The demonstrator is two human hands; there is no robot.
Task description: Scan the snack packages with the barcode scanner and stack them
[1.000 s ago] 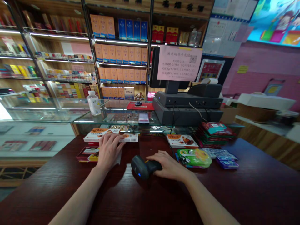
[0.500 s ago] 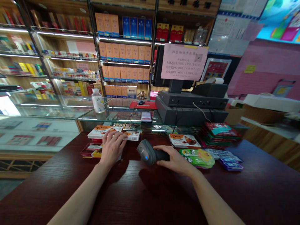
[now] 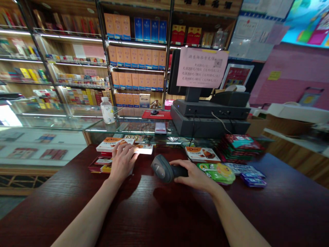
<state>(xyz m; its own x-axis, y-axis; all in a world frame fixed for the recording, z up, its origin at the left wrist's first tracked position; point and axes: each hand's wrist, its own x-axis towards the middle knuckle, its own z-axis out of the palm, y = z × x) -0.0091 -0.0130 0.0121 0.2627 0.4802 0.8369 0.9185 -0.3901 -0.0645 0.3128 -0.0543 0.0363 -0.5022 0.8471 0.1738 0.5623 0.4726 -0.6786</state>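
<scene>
Since the frame one second earlier, the handheld scanner [image 3: 162, 168] has moved farther from the person; the left hand [image 3: 123, 161] remains at the two white boxes. Right hand [image 3: 196, 175]: fingers closed around the scanner handle, thumb on the near side. Scanner position: above the surface [image 3: 154, 212], between the hands, with its head directed to the left. Left hand: fingers slightly spread and curved over the right-hand white box [image 3: 146, 149]; whether they pinch it cannot be determined. That box's bright end face lies near the scanner head. The left-hand white box [image 3: 105, 144] lies just beside the left fingertips, with red packets [image 3: 96, 164] stacked in front of it. Beyond the right hand lie a third white box [image 3: 203, 155], a green package [image 3: 217, 173] and purple packets [image 3: 254, 180]. A stack of dark red packets [image 3: 239, 145] stands behind these, near the register base [image 3: 212, 124].
</scene>
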